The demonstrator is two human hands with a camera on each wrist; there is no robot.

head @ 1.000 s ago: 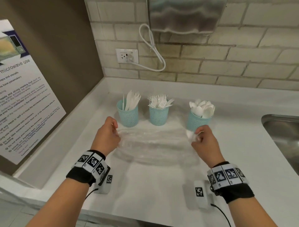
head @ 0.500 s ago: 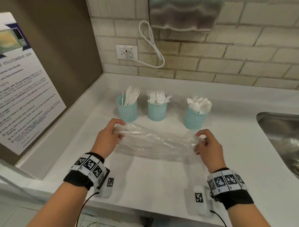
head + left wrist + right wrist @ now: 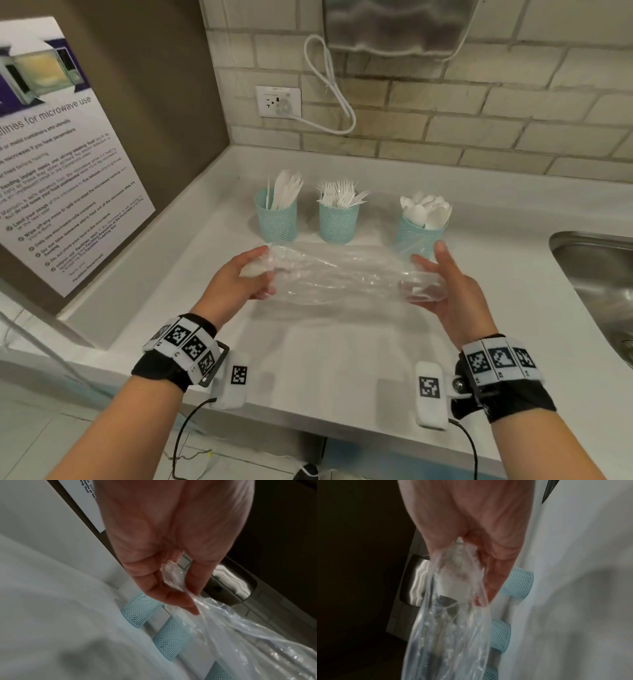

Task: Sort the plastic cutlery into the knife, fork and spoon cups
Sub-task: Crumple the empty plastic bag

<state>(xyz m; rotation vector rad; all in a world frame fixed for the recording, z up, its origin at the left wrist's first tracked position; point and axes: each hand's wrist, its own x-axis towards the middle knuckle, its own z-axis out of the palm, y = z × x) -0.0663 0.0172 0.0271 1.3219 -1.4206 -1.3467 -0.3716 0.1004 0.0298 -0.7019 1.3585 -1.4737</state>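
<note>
Three teal mesh cups stand in a row at the back of the white counter [image 3: 325, 359]: the knife cup [image 3: 276, 219] on the left, the fork cup [image 3: 338, 221] in the middle, the spoon cup [image 3: 419, 233] on the right, each full of white plastic cutlery. In front of them a crumpled clear plastic bag [image 3: 342, 277] is stretched in the air between both hands. My left hand [image 3: 239, 277] pinches its left end [image 3: 173, 580]. My right hand [image 3: 442, 287] grips its right end [image 3: 458, 563]. The bag looks empty.
A steel sink [image 3: 599, 274] is set into the counter at the right. A brick wall with a socket [image 3: 278, 101], a white cable and a steel dispenser [image 3: 394, 27] lies behind. A microwave notice [image 3: 61, 164] hangs on the brown left wall.
Both hands have lifted the plastic bag off the counter and gathered it into a roll held between them. The cups have not moved.
</note>
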